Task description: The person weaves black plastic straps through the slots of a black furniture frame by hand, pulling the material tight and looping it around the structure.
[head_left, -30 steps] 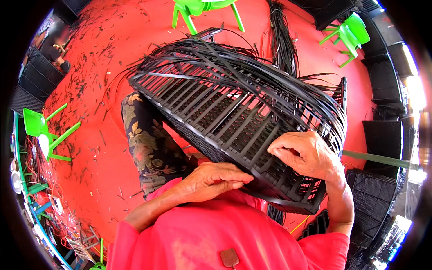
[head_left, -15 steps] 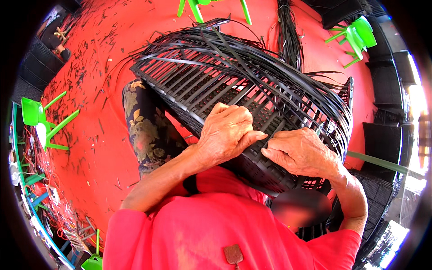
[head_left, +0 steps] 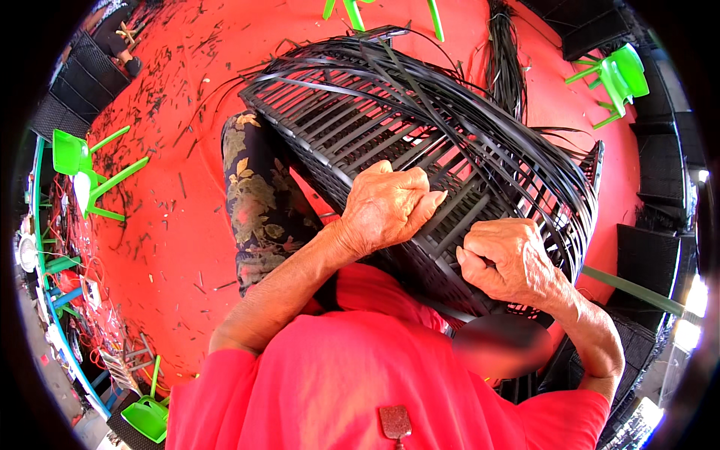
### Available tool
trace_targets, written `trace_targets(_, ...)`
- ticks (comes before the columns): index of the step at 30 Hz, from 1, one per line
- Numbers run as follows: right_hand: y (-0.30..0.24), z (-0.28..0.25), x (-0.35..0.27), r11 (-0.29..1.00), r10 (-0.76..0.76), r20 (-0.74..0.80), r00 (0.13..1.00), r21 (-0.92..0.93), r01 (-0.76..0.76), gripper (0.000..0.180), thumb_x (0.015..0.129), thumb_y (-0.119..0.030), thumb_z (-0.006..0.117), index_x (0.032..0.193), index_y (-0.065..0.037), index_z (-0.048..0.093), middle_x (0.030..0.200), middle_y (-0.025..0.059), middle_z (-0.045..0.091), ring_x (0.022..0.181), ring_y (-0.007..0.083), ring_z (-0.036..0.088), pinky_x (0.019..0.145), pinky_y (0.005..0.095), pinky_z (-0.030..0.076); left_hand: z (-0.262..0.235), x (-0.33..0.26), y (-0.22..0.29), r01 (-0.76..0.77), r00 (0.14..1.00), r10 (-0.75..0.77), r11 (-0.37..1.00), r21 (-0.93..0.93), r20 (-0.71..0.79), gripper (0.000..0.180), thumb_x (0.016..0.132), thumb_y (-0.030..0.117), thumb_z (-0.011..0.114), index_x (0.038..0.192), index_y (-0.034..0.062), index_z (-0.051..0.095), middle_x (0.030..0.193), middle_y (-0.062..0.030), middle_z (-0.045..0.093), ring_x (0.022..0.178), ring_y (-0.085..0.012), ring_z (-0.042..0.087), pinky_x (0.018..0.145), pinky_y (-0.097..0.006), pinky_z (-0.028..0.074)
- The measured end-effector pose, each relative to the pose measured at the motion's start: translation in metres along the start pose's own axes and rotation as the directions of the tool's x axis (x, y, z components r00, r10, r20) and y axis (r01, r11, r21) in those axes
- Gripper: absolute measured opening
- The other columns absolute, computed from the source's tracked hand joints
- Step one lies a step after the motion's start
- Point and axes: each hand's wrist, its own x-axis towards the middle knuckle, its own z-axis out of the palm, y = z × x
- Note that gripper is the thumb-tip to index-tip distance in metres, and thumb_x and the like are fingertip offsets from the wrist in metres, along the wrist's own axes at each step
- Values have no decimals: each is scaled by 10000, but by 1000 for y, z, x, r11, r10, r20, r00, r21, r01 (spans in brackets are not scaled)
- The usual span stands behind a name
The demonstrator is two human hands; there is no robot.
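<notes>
A black wicker frame, partly woven, lies tilted across my lap. Its near side has tight weave, while bare slats span the part beyond. A thick bundle of loose black plastic strips arches over its far side. My left hand is closed above the near woven edge, thumb pressed toward the curled fingers. To its right, my right hand is also closed, low over the weave near the frame's right end. Whatever either hand pinches is hidden by the fingers. A gap separates the two hands.
Black scraps litter the red floor. Green plastic chairs stand at left and right. More black strips lie beyond the frame. Black wicker pieces line the right side. A person is at the far left.
My hands have drawn apart; their thumbs nearly met before. The right hand has shifted right relative to the weave. The whole view has moved slightly, and the frame stays on my lap.
</notes>
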Motion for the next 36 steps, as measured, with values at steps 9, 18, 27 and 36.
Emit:
trace_targets(9,5,-8,-8,993,93,66,993,70,-98,270,822,-127,588,612,-17,459,564,143,455,542,330,521,492,404,399,3,-1,8,32,999,-32,999,-2,32,219,815,97,635,609,79,563,641,-15,535,511,-191,456,538,-315,341)
trace_targets(18,-41,-33,-8,885,437,39,898,156,-438,174,795,-179,691,878,-39,629,878,114,612,719,272,613,633,337,478,6,4,2,-11,1000,12,1000,-16,26,111,809,116,654,710,77,623,678,0,541,524,-180,451,531,-311,324)
trace_targets(27,-59,-11,-23,910,355,-58,933,-207,-359,175,733,-141,689,845,-49,593,760,107,567,712,311,595,621,393,479,8,7,3,-2,1000,1,1000,12,18,173,827,181,646,684,85,626,662,-7,528,544,-191,490,529,-325,334)
trace_targets(36,-64,2,-18,914,263,-145,954,-278,-294,123,747,-66,663,843,-56,587,777,102,565,706,305,593,616,380,489,9,4,3,-22,997,21,1000,-16,-68,259,841,233,641,640,74,600,655,-7,534,537,-197,494,535,-331,346)
